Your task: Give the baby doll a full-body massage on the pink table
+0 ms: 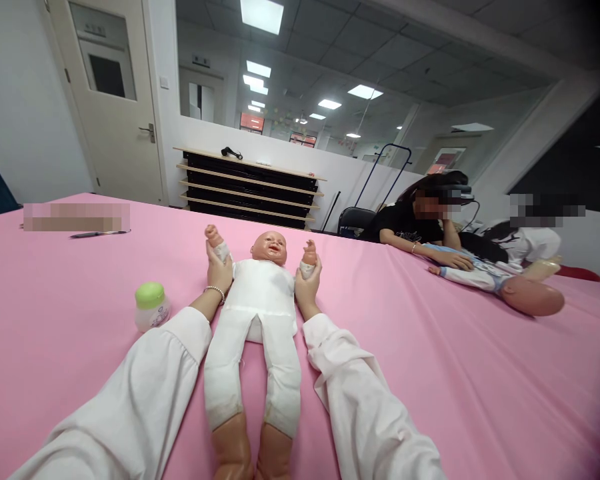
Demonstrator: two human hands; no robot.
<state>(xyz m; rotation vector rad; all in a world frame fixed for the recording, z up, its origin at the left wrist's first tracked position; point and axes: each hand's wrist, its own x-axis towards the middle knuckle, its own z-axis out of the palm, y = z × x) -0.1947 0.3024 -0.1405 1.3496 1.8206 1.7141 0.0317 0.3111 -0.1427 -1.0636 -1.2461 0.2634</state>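
Observation:
A baby doll [260,300] in a white cloth suit lies on its back on the pink table [430,373], head away from me, legs toward me. My left hand [219,272] is wrapped round the doll's arm on the left side and holds it raised. My right hand [307,283] grips the doll's other arm the same way. Both my sleeves are white; a bead bracelet circles my left wrist.
A small jar with a green lid [151,307] stands left of my left arm. A pen [97,233] lies far left. At the right, another person [415,223] leans over a second doll [505,283]. A door and a low black shelf stand behind.

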